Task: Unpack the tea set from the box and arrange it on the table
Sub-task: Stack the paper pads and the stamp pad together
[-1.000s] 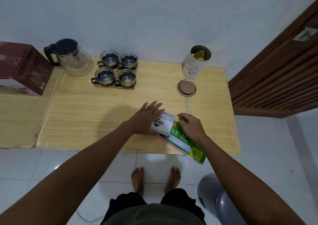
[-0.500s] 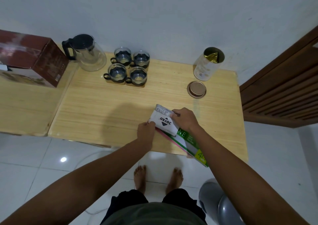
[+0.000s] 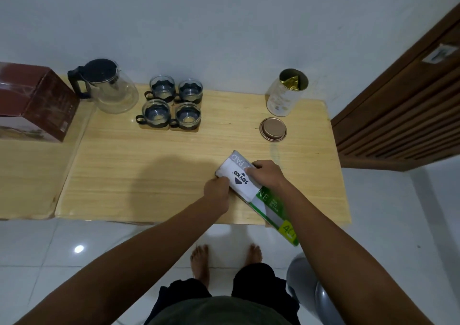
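The teapot (image 3: 109, 88) stands at the table's (image 3: 149, 175) back left corner, with four cups (image 3: 171, 104) in a tight square just to its right, and the brown box (image 3: 34, 103) sits on the neighbouring surface to the left. Near the front edge, right of centre, the left hand (image 3: 217, 189) pinches the near corner of a white pad (image 3: 237, 178) printed "JOYKO" and "PAD". The right hand (image 3: 267, 174) grips its right side. Under the pad lies a green pack (image 3: 278, 212) marked "40", overhanging the front edge. A tin (image 3: 286, 93) and its lid (image 3: 273, 129) sit at the back right. Since half a second ago both hands have stayed on the pad, which has scarcely moved.
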